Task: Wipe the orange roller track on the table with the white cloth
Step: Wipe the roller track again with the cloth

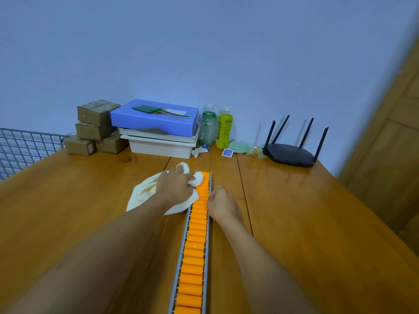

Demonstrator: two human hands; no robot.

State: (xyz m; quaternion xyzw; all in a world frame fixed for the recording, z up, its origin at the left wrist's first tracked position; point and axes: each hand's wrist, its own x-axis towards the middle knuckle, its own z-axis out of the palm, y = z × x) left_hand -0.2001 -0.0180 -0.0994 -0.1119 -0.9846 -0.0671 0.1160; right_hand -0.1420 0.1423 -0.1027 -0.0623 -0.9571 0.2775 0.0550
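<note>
No text, brand or number can be read anywhere in view. Print is there, but too small and blurred to make out: the yellow bottle (224,129) wears a label with dark characters near its top and rows of small marks below, the green bottle (208,126) beside it has pale print on its wrap, the blue sachet (227,152) lying on the table in front of them shows white lettering, the torn wrapper (200,151) near the white bin carries a blue printed patch, and the lowest cardboard box (79,146) has a pale sticker on its end face with marks that cannot be told
</note>
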